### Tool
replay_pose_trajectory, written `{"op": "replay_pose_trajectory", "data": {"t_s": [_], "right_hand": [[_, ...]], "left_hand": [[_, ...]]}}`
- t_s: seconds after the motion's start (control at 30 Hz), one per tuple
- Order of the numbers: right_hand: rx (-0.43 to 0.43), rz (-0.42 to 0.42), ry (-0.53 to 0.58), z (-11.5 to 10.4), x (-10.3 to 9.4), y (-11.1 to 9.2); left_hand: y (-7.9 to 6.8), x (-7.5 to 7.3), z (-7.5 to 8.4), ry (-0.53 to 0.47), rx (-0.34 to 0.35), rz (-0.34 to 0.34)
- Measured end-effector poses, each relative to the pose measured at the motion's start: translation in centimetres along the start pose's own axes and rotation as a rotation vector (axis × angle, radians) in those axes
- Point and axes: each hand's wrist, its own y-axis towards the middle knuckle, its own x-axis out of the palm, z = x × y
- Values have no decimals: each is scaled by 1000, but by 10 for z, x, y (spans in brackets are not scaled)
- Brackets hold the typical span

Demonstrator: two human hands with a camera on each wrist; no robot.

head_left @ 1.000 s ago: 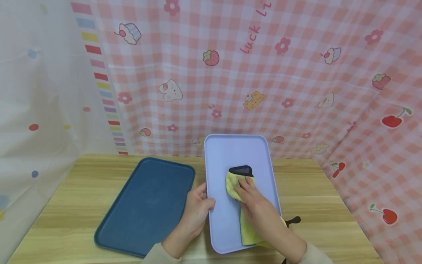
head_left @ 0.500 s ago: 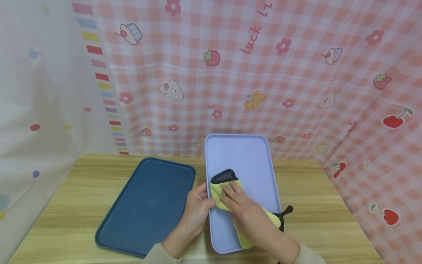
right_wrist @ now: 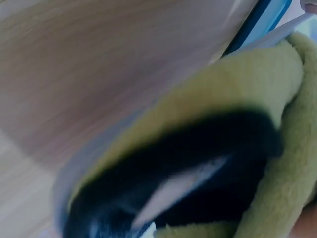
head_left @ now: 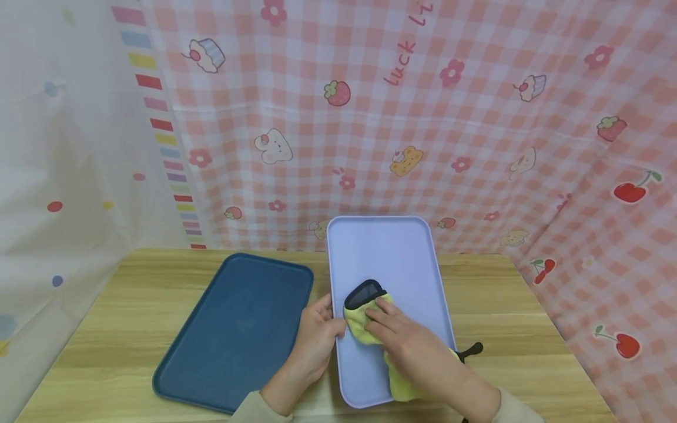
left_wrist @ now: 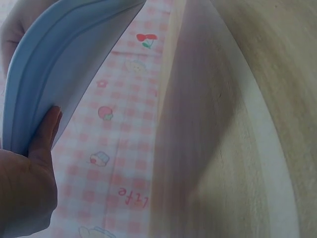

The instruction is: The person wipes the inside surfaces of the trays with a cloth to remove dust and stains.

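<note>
A lavender tray [head_left: 383, 252] stands tilted up over the table, its inner face towards me. My left hand [head_left: 312, 338] grips its left rim, the thumb in front and the fingers behind; in the left wrist view, a finger lies along the underside of the tray [left_wrist: 64, 74]. On the lower half of the tray, my right hand [head_left: 407, 335] presses a yellow cleaning cloth [head_left: 359, 323] with black edging, its fingers extended over it. The rest of the cloth [right_wrist: 237, 84] hangs folded below the palm, and a black hanging loop sticks out past the tray's right rim.
A dark blue tray [head_left: 238, 329] lies flat on the wooden table [head_left: 106, 329], just left of my left forearm. Behind the table hangs a pink checked curtain [head_left: 296, 106], which also closes off the right side. A white dotted sheet [head_left: 79, 147] hangs at the left.
My right hand has swept the cloth left across the lavender tray to its left rim, then slightly back right and down. The left hand and both trays have hardly moved.
</note>
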Motion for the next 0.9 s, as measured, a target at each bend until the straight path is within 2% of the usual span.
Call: {"op": "replay_pose_trajectory", "data": {"t_s": [0.2,0.37,0.7,0.9], "right_hand": [[77,-24,0,11,-7,-11],[108,-51,-15,18,-12,-19],[162,-37,-35,31,-19,-31],[246,-22,-4,34,-21,-42]], "left_hand": [[1,0,-1,17,-1,28],[1,-1,-1,28,3,35],[0,-3,2,14,11,50],[1,-3,1,21,16,53]]}}
